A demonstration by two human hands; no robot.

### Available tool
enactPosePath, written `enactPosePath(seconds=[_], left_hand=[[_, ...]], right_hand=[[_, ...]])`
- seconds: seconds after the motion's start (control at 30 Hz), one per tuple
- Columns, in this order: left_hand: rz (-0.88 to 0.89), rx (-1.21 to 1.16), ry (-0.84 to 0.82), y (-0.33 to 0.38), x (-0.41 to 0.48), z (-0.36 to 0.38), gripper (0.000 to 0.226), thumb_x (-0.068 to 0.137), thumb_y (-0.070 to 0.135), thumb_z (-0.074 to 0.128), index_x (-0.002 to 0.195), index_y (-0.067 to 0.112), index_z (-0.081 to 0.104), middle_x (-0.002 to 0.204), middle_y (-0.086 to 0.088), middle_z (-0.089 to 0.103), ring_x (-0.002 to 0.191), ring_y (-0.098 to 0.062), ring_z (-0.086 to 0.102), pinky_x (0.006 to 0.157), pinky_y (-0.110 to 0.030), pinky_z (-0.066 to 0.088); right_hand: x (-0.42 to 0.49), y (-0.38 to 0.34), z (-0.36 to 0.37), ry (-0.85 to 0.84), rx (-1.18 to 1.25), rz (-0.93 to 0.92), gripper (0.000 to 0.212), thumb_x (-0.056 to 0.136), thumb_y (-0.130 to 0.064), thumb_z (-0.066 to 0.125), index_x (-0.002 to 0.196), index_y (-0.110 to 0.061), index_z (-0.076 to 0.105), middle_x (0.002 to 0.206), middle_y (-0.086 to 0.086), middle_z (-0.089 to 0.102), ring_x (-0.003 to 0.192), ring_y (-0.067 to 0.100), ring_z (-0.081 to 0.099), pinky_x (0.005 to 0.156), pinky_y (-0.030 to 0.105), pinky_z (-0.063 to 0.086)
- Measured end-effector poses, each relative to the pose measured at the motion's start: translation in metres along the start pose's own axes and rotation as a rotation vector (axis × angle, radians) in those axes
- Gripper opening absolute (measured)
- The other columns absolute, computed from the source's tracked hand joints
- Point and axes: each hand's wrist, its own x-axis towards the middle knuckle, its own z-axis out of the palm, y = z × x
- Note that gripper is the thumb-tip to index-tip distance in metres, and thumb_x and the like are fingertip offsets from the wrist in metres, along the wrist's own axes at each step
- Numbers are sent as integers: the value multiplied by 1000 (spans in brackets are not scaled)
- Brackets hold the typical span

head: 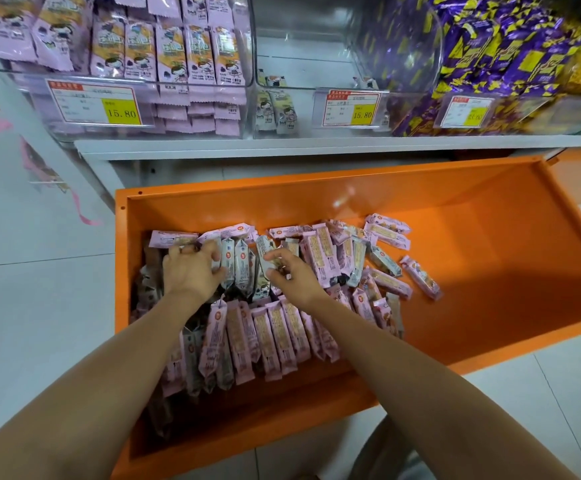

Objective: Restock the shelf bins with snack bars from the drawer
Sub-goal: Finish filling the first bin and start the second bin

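An orange drawer (489, 271) stands pulled out below the shelf, its left half heaped with pink and grey-white snack bars (282, 334). My left hand (192, 271) reaches into the pile and curls its fingers round several upright grey-white bars (240, 263). My right hand (290, 275) is just to the right of them and pinches one grey-white bar (264, 249) at its top. On the shelf above, the left clear bin (15, 67) is full of pink bars. The middle clear bin (316, 60) holds only a few grey-white bars (277, 110) at its front left.
A third bin (496, 64) on the right is full of purple and yellow packs. Price tags reading 15.80 (122, 112) hang on the bin fronts. The drawer's right half is bare orange metal. Pale floor tiles (39, 289) lie to the left.
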Motion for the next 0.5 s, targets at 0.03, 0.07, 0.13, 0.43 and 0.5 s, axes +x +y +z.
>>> enactPosePath(seconds=[0.03, 0.07, 0.13, 0.43, 0.5], left_hand=[[-3, -57, 45, -1, -1, -1, 24, 90, 45, 60, 102, 28, 49, 98, -5, 61, 111, -34, 47, 88, -40, 39], [-8, -130, 79, 0, -2, -3, 25, 89, 42, 64, 99, 25, 47, 94, -6, 61, 105, -34, 51, 83, -39, 41], [-32, -331, 107, 4, -6, -9, 30, 86, 34, 70, 96, 22, 44, 84, -8, 59, 85, -30, 56, 68, -35, 41], [-222, -1185, -97, 35, -25, -37, 33, 93, 8, 63, 122, 10, 49, 89, 2, 61, 73, -9, 56, 69, -29, 47], [-209, -1254, -157, 36, -27, -40, 31, 93, 5, 61, 123, 7, 57, 98, -4, 69, 79, -15, 63, 73, -29, 51]], right_hand=[[0, -1, 0, 10, 10, -2, 24, 100, -17, 53, 123, -20, 54, 106, -3, 54, 82, 2, 50, 74, 27, 43], [-1, -4, -1, 17, 19, -7, 23, 100, -16, 53, 122, -20, 53, 103, -4, 53, 80, 5, 50, 72, 28, 45], [-1, -8, -1, 30, 29, -21, 22, 99, -13, 53, 120, -20, 51, 96, -5, 51, 76, 10, 49, 69, 30, 45], [-5, -34, 2, 107, 147, -28, 54, 92, -19, 67, 138, -20, 38, 113, -8, 52, 103, 13, 53, 95, 43, 51], [-7, -39, 0, 121, 138, -58, 57, 90, -22, 70, 139, -19, 42, 123, -3, 53, 112, 13, 50, 97, 32, 46]])
